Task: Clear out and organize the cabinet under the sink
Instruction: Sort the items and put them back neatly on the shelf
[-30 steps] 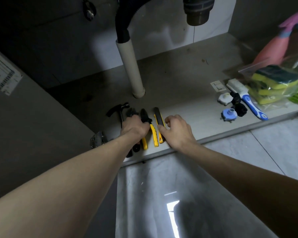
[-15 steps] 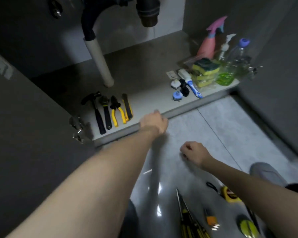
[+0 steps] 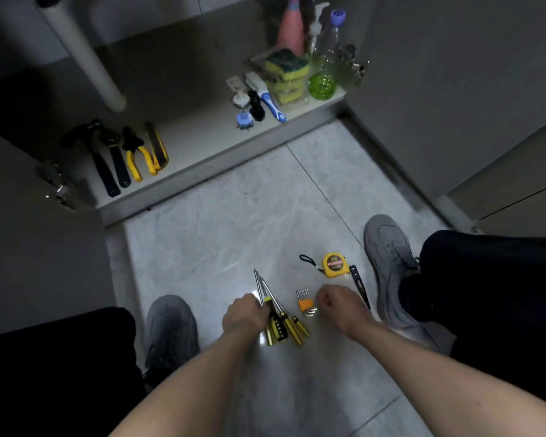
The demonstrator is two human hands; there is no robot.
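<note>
screwdrivers [image 3: 281,323] left of hex keys [image 3: 304,303], tape measure [image 3: 334,264] seemingly behind

Both my forearms reach forward and down, bare. My left hand [image 3: 243,316] has its fingers curled around something, knuckles up. My right hand [image 3: 339,305] is a loose fist, fingers tucked under, just beside it.

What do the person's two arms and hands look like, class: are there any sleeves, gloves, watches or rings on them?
Both forearms are bare along their whole visible length: no sleeves show. The left hand and the right hand wear no gloves, and neither wrist carries a watch or band. No rings can be made out, though the fingers are partly hidden.
</note>
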